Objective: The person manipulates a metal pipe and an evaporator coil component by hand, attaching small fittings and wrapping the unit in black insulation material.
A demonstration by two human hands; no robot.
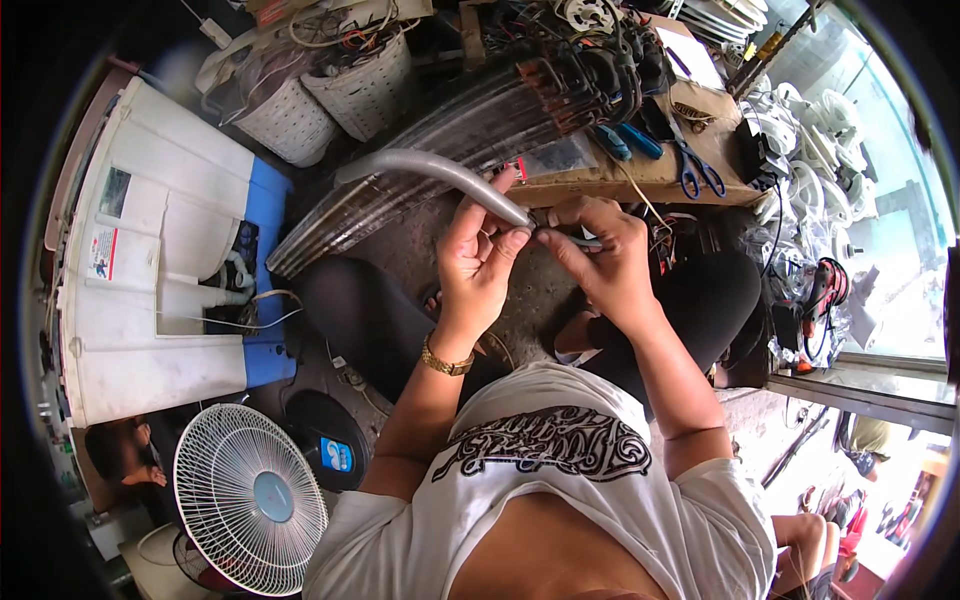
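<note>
My left hand [478, 262] is wrapped around a curved grey tube [430, 166], gripping it near its narrowing end, with one finger stretched out along it. The tube's far end points to the left. Close against that narrow end, my right hand [612, 252] is closed in a pinch. A thin grey piece [585, 243] shows under its fingers, but I cannot tell whether it belongs to the tube. The very tip of the tube is dark and partly hidden between both hands.
A wooden bench [640, 188] ahead holds blue-handled scissors [702, 170] and blue-handled pliers [640, 140]. White baskets [365, 85] stand behind. At left are a white-and-blue appliance casing [205, 370], a fan [255, 500] and another person [125, 450]. Bagged white parts [815, 190] lie right.
</note>
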